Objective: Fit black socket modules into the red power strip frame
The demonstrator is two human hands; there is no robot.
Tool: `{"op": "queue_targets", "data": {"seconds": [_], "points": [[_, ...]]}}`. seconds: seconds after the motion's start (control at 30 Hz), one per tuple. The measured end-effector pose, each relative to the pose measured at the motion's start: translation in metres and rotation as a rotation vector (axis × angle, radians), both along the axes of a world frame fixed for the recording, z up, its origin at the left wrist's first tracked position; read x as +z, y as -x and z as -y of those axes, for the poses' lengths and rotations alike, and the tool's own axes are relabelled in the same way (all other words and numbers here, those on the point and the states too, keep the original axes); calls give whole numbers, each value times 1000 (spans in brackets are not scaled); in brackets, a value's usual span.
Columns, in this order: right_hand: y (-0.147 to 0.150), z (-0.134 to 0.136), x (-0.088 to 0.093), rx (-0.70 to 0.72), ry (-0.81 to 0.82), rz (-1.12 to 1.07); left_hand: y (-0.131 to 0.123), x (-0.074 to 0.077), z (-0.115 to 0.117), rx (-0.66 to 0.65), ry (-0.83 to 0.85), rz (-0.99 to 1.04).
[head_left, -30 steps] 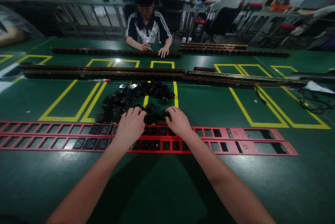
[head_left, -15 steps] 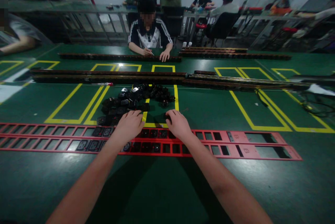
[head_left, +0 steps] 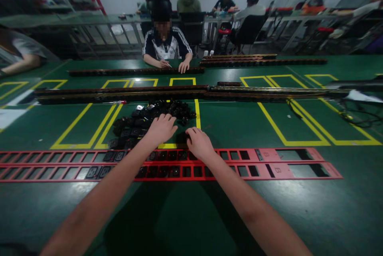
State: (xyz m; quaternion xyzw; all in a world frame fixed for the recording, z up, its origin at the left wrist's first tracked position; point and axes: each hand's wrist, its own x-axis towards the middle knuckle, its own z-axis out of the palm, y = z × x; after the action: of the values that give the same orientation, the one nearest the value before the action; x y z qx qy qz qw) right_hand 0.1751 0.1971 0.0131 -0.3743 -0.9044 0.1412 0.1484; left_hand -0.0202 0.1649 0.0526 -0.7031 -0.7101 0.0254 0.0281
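Observation:
Two long red frames [head_left: 223,163] with rows of square openings lie side by side across the green table; several openings near the middle hold black socket pieces [head_left: 163,155]. Beyond them is a pile of black parts [head_left: 134,122]. My left hand [head_left: 163,128] reaches over the right part of this pile, fingers bent downward; whatever is under its fingertips is hidden. My right hand [head_left: 199,142] is just beyond the frames, right of the pile, with its fingers curled around a small dark piece, mostly hidden.
Long dark bars [head_left: 128,93] lie across the table behind the pile, with a red-handled screwdriver [head_left: 119,102] in front. Across the table a person [head_left: 166,44] works at another bar [head_left: 134,72]. Dark cables [head_left: 359,118] lie at the right. More people sit behind.
My left hand has moved forward and right, from beside the frames to the pile. My right hand has barely moved. The view has shifted slightly.

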Motion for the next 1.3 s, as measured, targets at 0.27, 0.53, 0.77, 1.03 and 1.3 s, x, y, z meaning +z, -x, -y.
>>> {"op": "queue_targets", "data": {"seconds": [0.27,0.53,0.77,1.03,1.3], "points": [[-1,2,0,-84,-47,54,-15,-31,-73,-157,0,192],[0,4,6,-182,-35,41,-4,-40,-10,-250,10,202],[-1,3,4,-178,-23,34,-5,-23,-48,66,-178,221],[-1,2,4,-174,-18,35,-13,-39,-65,175,-47,225],[-2,1,5,-165,4,33,-2,-32,-52,243,-185,171]]}}
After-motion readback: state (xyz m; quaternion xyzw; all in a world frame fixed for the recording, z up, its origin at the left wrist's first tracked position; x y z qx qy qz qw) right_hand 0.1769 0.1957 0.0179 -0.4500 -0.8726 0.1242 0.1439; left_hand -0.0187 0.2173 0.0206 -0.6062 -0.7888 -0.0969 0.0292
